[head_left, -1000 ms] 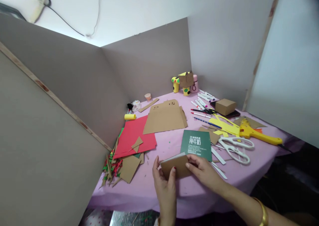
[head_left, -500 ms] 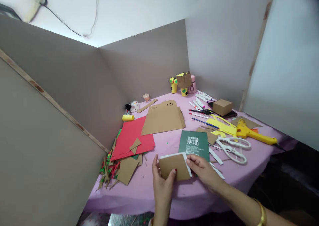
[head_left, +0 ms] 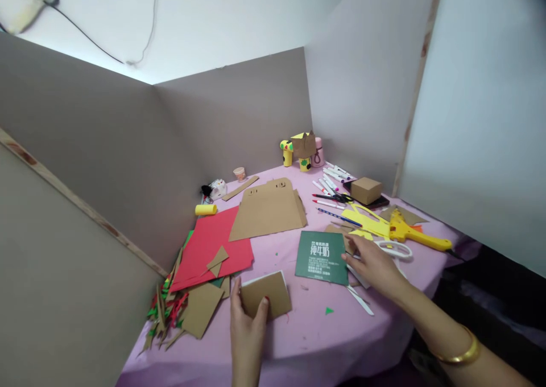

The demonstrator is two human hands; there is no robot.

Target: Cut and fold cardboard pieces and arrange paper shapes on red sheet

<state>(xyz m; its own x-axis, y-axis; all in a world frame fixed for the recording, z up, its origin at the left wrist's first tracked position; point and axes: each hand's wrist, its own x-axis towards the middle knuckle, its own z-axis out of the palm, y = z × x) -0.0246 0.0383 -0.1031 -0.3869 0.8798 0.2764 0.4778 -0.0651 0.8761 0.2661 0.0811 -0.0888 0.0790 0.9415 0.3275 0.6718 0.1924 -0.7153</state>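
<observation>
My left hand (head_left: 247, 324) pinches a small brown cardboard piece (head_left: 268, 293) with a white edge, held just above the near part of the purple table (head_left: 315, 336). My right hand (head_left: 375, 264) lies further right with its fingers stretched out, resting beside the green printed card (head_left: 321, 256) and partly covering the white scissors (head_left: 398, 249). A small brown scrap sits at its fingertips; whether the fingers grip it is unclear.
A red sheet (head_left: 209, 246) and a large brown cardboard cutout (head_left: 268, 210) lie mid-table. Paper scraps (head_left: 170, 313) pile up at the left. A yellow glue gun (head_left: 412, 234), markers (head_left: 330, 185), a small brown box (head_left: 365, 189) and yellow paper figures (head_left: 298, 151) sit at the right and back. Grey partition boards enclose the table.
My right hand let go of the brown cardboard piece and moved right toward the scissors. My left hand carried the piece leftward. The view shifted right.
</observation>
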